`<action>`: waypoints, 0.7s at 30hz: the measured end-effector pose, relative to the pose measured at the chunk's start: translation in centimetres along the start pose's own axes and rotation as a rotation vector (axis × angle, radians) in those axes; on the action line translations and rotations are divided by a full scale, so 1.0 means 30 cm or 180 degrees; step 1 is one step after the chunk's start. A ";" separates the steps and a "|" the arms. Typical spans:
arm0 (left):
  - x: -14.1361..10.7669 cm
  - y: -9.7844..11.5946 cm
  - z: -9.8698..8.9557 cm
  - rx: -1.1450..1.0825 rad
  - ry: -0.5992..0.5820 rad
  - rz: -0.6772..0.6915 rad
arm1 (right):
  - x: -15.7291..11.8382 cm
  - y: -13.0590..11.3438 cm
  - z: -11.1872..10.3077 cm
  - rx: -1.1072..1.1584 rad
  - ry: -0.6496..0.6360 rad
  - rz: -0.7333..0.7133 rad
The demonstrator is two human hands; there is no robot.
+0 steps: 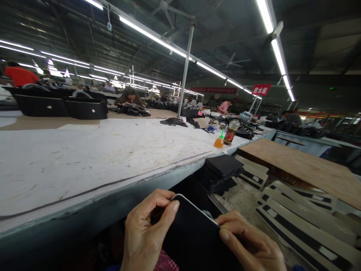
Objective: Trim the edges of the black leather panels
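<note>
While its pale edge (198,209) is pinched at the rounded corner by the thumb and fingers of the left hand (149,227), the black panel (194,239) is gripped farther along that edge by the right hand (249,241), both hands being closed on it. The panel is held before the table (107,150), where an orange bottle (219,142) is set.

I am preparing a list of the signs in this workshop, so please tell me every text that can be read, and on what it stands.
"水组", on the raised red sign; the character before it is less clear, perhaps "胶".
Long red banner at the back: white characters, too blurred to read.
Label on the clear bottle: too small to read.
Small light mark on a black bag: too small to tell whether it is text.
</note>
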State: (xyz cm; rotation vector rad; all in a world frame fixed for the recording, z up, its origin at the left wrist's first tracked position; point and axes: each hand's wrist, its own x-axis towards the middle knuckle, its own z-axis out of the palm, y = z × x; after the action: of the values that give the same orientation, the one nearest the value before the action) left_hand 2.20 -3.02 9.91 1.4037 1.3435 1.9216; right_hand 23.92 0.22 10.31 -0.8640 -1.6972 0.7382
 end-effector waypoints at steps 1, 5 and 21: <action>0.000 -0.004 0.004 -0.0154 0.0044 -0.0060 | 0.003 -0.002 -0.004 -0.0037 -0.0052 -0.0071; 0.002 -0.006 0.007 -0.0582 0.0319 -0.0300 | 0.016 -0.020 -0.015 -0.0193 -0.0177 -0.0308; 0.030 0.014 -0.069 0.0497 -0.0141 0.0044 | 0.069 -0.074 -0.045 -0.0738 -0.0258 -0.0965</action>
State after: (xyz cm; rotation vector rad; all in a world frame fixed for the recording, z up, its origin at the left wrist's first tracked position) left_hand 0.08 -3.48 10.67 1.5230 1.4941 1.8165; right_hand 24.39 0.79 13.55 -0.7167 -1.9590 0.3804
